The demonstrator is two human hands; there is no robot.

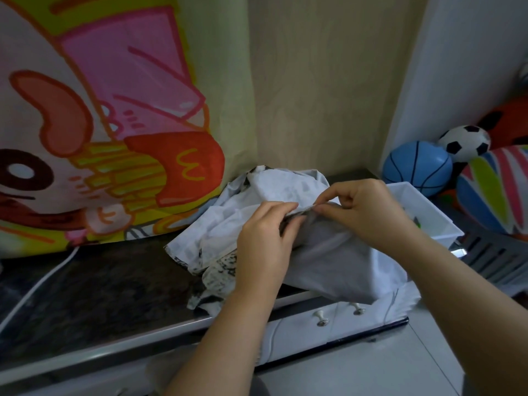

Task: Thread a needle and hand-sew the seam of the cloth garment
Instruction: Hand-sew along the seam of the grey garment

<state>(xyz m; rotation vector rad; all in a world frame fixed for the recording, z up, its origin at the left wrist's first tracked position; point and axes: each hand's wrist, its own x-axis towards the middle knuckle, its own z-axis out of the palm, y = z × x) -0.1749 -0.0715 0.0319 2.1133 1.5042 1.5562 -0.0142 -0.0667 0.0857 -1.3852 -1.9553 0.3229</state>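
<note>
Lying bunched on the dark counter (100, 290), the pale cloth garment (328, 252) stood raised at one fold; the left hand (265, 238) pinched that fold; the right hand (363, 207) pinched it just beside, near a white tray (437, 212).

Garment (328, 261): pale grey-white, black-speckled patches, crumpled on the bench (100, 281), spilling over its front edge.
Thread (393, 304): thin, dangling right.

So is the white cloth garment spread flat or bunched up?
Bunched up: the white cloth garment lies crumpled on the dark countertop, left hand and right hand pinching its edge.
</note>
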